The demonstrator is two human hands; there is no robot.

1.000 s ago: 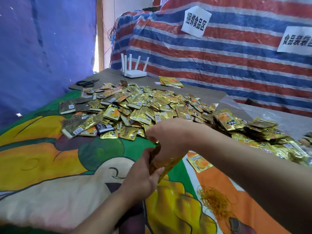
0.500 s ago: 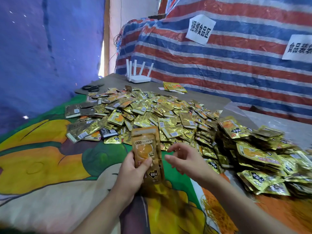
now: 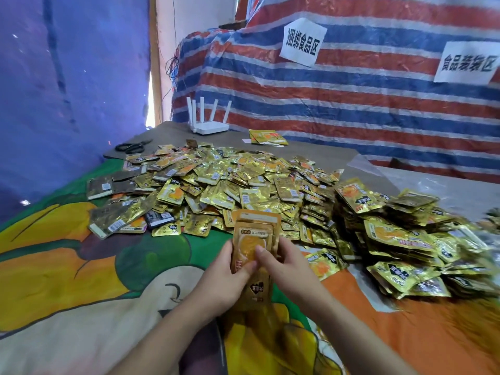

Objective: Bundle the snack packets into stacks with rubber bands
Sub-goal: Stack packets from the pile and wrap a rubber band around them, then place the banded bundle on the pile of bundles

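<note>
Snack packets (image 3: 254,255) are standing upright as a stack above the table's near edge, both hands gripping: left hand (image 3: 220,280) is clasping its left side, right hand (image 3: 284,266) its right, thumbs pressing the front.

Upright stack of gold snack packets (image 3: 254,240) in front of a sprawling loose heap (image 3: 232,182) of the same

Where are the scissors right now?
In the head view, the black-handled scissors lie at the table's far left, beyond the loose packet pile and left of the white router.
</note>
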